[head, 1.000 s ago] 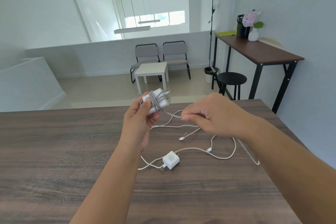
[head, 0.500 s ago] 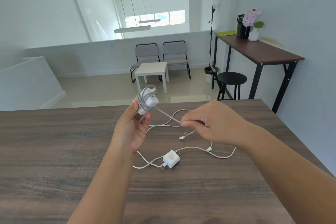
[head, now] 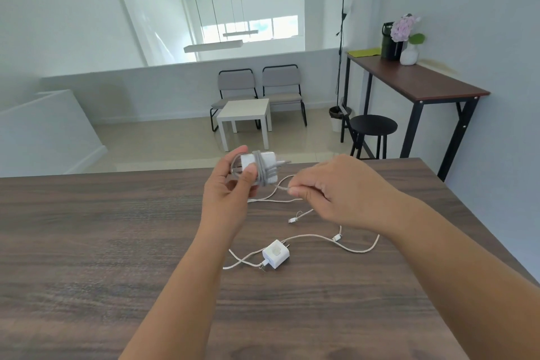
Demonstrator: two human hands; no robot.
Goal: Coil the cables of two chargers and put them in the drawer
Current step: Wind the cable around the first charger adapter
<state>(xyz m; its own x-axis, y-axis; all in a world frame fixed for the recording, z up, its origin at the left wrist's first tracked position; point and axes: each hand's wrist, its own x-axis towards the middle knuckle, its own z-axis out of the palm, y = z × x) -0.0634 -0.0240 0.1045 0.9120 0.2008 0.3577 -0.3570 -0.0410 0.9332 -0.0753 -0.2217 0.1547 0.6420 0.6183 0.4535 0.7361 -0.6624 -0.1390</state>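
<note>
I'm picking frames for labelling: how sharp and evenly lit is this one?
Head view: wide-angle bend at the edges; the window is blown out; the left hand, right hand and held charger look slightly soft; the table is evenly lit, with faint shadows.

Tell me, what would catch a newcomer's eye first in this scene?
Two hands above the middle of a dark wooden table: the left hand grips a white charger with grey cable wound round it, and the right hand pinches the loose cable beside it. Nearer on the table lies a second white charger, its cable sprawled loose to the right.
</note>
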